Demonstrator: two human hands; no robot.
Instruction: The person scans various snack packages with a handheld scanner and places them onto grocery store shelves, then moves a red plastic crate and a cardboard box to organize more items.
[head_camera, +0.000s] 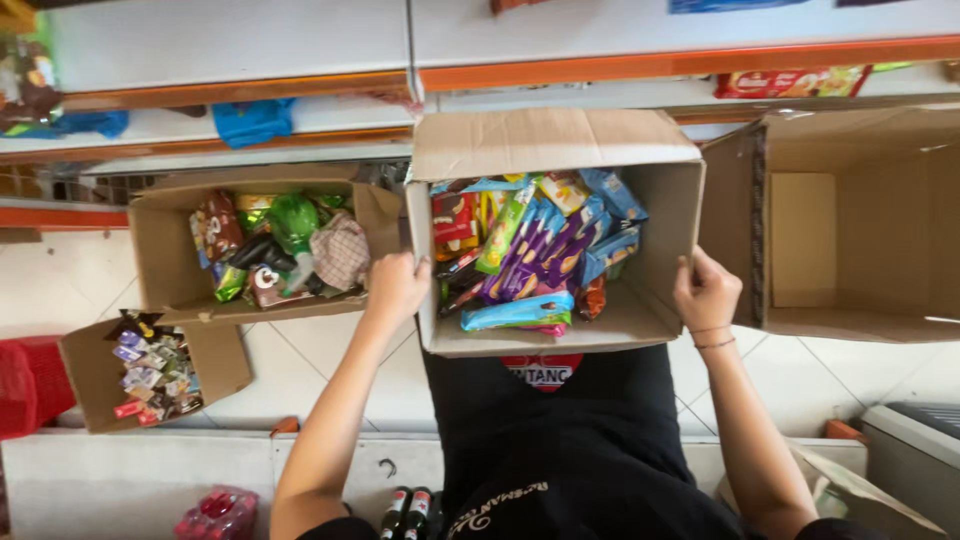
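Observation:
I hold an open cardboard box (655, 210) against my body, above the floor. My left hand (397, 285) grips its left wall and my right hand (705, 293) grips its right wall. Inside lie several snack packets (535, 250): purple, blue, green and red wrappers piled toward the left and middle. The box's far flap is folded back toward white shelves (230, 45) with orange edges.
A second box (165, 260) of mixed snacks stands to the left, with a smaller box (95, 375) of candies below it. An empty large box (850, 230) stands to the right. A red crate (30, 385) is at far left. Dark bottles (405, 512) stand near my feet.

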